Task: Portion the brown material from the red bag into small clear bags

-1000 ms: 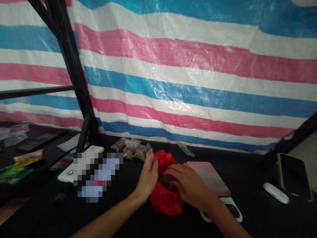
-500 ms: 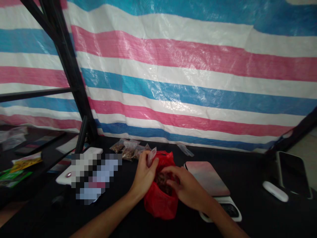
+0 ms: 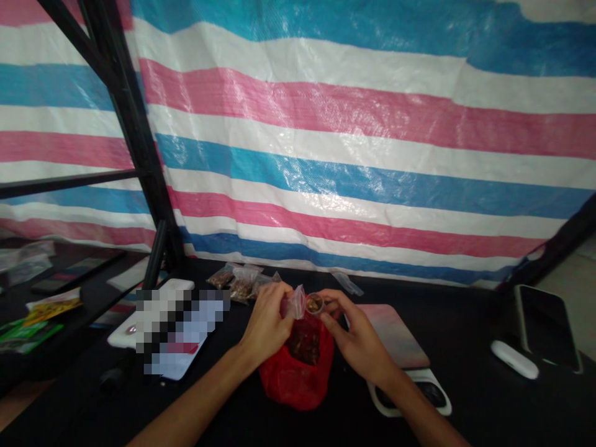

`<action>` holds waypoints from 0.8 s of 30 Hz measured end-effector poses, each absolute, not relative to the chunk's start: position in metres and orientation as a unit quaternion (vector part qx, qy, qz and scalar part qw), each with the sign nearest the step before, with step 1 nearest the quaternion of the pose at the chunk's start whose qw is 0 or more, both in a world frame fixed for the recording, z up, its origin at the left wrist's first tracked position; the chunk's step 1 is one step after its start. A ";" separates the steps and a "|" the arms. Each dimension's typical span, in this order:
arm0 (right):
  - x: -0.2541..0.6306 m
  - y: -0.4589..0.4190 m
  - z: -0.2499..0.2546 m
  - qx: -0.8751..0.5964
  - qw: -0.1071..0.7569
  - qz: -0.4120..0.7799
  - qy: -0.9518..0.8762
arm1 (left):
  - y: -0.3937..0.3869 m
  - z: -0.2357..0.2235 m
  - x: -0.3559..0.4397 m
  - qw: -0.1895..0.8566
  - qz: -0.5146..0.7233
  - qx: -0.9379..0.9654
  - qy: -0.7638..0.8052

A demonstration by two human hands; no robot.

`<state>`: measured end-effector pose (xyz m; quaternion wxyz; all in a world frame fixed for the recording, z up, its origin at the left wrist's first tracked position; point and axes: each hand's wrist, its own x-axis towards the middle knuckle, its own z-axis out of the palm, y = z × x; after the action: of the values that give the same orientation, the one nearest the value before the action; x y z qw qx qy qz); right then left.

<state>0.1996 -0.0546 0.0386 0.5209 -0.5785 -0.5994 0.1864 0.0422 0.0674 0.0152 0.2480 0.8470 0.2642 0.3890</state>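
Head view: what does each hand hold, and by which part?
Left hand: a clear plastic bag, exact grip point hidden. Right hand: a small round cup, by the side nearest that hand.

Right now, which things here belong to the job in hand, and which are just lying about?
In use:
left hand, holding a clear bag
right hand, holding a small cup
open red bag
probably the filled bags

Apparently lying about:
dark phone
white case
yellow packet
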 end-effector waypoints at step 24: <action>0.200 -0.061 0.037 -0.548 0.406 -0.005 -0.732 | 0.054 0.026 0.042 0.301 0.321 0.883 0.163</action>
<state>0.2004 -0.0612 0.0370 0.4056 -0.5480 -0.7315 -0.0050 0.0419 0.0543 0.0258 0.3007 0.8830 0.1631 0.3214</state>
